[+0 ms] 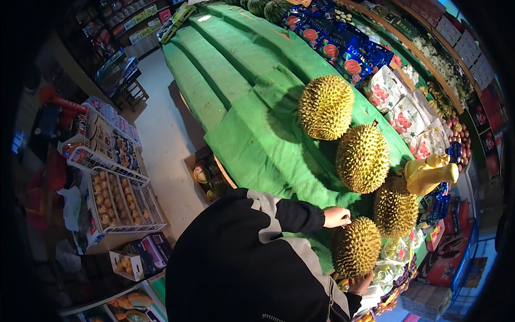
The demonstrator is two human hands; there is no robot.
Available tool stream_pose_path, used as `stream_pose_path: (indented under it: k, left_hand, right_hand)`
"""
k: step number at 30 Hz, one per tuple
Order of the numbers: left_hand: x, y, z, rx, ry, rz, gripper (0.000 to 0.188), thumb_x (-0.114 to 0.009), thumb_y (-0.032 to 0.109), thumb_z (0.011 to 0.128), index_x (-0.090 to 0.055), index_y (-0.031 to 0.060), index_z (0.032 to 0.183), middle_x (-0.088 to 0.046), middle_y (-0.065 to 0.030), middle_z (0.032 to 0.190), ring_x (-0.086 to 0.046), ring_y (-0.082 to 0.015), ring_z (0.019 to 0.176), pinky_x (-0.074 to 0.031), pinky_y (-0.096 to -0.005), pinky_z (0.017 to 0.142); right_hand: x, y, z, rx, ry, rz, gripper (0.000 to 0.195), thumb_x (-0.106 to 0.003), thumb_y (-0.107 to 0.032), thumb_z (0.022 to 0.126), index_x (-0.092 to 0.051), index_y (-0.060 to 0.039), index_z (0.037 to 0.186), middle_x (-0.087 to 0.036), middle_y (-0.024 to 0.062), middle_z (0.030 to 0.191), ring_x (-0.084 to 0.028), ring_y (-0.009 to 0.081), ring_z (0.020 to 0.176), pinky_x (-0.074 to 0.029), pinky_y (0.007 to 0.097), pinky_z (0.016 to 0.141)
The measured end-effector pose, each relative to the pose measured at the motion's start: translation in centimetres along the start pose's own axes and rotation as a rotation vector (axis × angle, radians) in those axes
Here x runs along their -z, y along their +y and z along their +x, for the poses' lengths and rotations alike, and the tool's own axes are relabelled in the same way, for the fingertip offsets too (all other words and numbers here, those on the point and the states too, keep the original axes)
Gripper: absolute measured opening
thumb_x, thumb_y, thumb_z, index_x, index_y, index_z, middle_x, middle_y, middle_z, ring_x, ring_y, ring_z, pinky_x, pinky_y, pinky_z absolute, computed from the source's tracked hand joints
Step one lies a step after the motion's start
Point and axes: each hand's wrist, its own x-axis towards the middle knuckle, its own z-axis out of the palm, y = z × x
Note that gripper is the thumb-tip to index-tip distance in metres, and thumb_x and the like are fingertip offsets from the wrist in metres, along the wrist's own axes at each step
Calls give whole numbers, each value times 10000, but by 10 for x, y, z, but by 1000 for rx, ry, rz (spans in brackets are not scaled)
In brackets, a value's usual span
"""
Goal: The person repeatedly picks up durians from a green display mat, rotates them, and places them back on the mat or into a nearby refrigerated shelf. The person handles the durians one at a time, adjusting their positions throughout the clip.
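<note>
A spiny yellow-green durian [358, 247] is between my two hands at the right front edge of the green cloth. My left hand [337, 217] grips its upper end, with fingers closed near the stem. From below, my right hand [361, 283] holds the opposite end, its palm partly hidden by the fruit. A browner durian [396, 209] stands just beyond, with a pair of yellow rubber gloves [430, 174] lying against its top. Farther along the cloth sit two more durians, one [363, 159] close by and another [326, 108] behind it.
Green netting cloth [241, 133] covers the long, ridged display stand. Blue printed bags [342, 48] and white bags [406, 112] line its far side. Wrapped green fruit [396, 249] lies beside the held durian. Left of the aisle [161, 120] stands a wire rack of round fruit [118, 199].
</note>
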Motion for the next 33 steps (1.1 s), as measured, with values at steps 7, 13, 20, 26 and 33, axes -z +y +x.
stream_pose_path:
  k: [7,13,20,26,33]
  left_hand:
    - [4,9,0,33,-47,177,287,-556,327,919,-586,47,969,-645,-143,748,-627,-330,729,-470,-440,647]
    - [9,16,-3,50,-110,221,304,-508,337,960,-558,42,1015,-606,-119,709,-592,-286,662,-440,-418,617]
    - [1,10,2,76,-125,301,365,-476,333,961,-488,-27,1020,-593,-192,730,-594,-375,719,-446,-472,642]
    - [3,20,3,71,-177,336,400,-424,337,986,-446,-62,1003,-562,-214,724,-567,-403,709,-438,-486,645]
    - [-1,15,1,103,-176,334,415,-403,338,996,-446,-71,1047,-554,-195,735,-562,-370,698,-432,-465,628]
  right_hand:
    - [-7,3,-8,51,44,47,811,-544,-667,793,-349,-188,1417,-366,97,1394,-422,265,1124,-365,432,873]
    - [-4,20,3,123,177,111,747,-524,-685,811,-430,-183,1355,-471,75,1165,-435,180,863,-380,377,691]
    - [1,35,22,344,233,-52,660,-537,-635,844,-486,-117,1249,-456,26,891,-414,152,675,-367,324,536]
    - [16,42,35,579,227,-279,556,-504,-483,955,-560,50,1102,-573,94,968,-497,166,844,-419,286,778]
    - [14,42,34,691,228,-355,551,-496,-525,940,-569,4,1073,-519,15,795,-438,109,636,-392,270,562]
